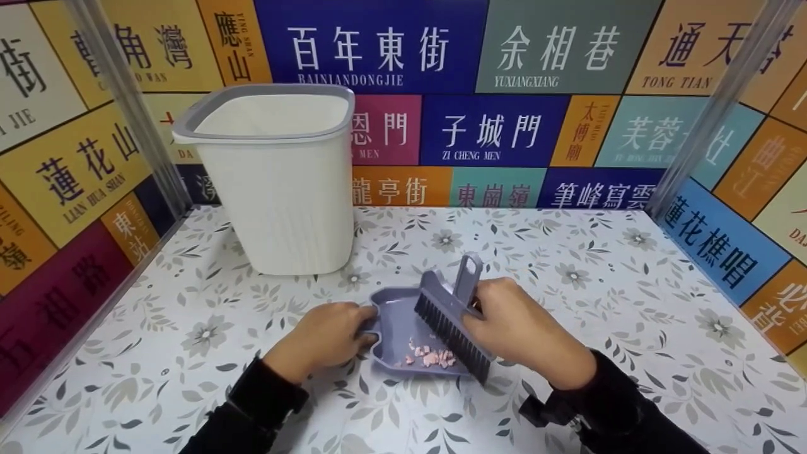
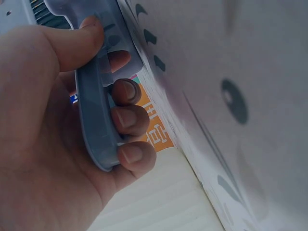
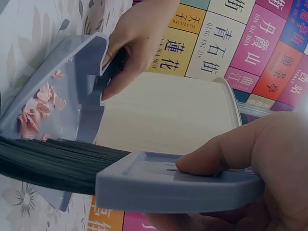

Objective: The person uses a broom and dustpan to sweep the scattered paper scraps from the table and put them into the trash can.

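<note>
My left hand (image 1: 331, 334) grips the handle (image 2: 94, 110) of a grey-purple dustpan (image 1: 394, 328), fingers curled round it in the left wrist view. Pink crumpled scraps (image 1: 435, 357) lie in the pan toward its near side. With my right hand (image 1: 510, 321) I hold a small hand brush (image 3: 178, 187) of the same colour, thumb pressed on its back. Its dark bristles (image 1: 451, 331) slant across the pan's right side, close beside the scraps. The brush's looped handle end (image 1: 468, 271) points up and away from me.
A tall white bin (image 1: 290, 208) with a grey rim stands behind and left of the dustpan, its top uncovered. The table (image 1: 567, 252) has a floral cover. Panels with coloured street-name signs (image 1: 372, 44) enclose the back and sides.
</note>
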A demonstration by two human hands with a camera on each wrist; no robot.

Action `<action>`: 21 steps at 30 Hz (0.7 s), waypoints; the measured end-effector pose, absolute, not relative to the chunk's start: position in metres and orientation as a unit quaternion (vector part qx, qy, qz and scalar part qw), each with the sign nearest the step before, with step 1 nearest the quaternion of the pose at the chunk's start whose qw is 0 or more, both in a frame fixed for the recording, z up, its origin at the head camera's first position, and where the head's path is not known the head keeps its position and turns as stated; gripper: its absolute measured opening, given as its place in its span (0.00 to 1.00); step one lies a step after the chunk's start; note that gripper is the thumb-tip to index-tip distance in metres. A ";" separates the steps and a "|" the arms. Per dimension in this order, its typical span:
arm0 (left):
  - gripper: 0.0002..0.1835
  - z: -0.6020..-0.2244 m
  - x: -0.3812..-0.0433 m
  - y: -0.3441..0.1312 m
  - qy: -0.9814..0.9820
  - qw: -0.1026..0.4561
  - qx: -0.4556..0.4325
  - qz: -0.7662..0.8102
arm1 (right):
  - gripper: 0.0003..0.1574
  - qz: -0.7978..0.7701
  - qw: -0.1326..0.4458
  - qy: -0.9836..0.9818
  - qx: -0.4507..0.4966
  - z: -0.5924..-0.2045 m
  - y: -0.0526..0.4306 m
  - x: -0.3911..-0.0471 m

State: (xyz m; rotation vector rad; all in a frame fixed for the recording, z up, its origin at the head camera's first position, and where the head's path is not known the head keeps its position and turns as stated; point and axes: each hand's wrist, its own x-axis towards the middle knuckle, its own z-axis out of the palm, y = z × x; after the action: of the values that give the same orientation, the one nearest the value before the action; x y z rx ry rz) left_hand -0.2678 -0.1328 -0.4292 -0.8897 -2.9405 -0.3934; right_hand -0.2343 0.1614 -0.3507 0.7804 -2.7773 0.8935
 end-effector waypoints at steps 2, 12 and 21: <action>0.15 -0.429 -0.268 -0.133 -0.949 0.022 -0.288 -0.126 | 0.07 0.300 0.063 -0.918 0.252 -0.349 0.163 -0.234; 0.10 -0.429 -0.268 -0.132 -0.946 0.032 -0.297 -0.129 | 0.07 0.270 0.082 -0.932 0.229 -0.342 0.180 -0.243; 0.12 -0.430 -0.269 -0.132 -0.949 0.027 -0.289 -0.126 | 0.04 0.226 0.084 -0.950 0.196 -0.343 0.187 -0.248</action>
State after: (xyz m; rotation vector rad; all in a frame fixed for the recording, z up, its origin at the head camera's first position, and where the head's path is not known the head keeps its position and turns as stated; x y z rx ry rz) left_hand -0.2687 -0.1319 -0.4304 -0.8918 -2.9310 -0.3890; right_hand -0.2479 0.1870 -0.3431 0.5859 -2.8350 0.6745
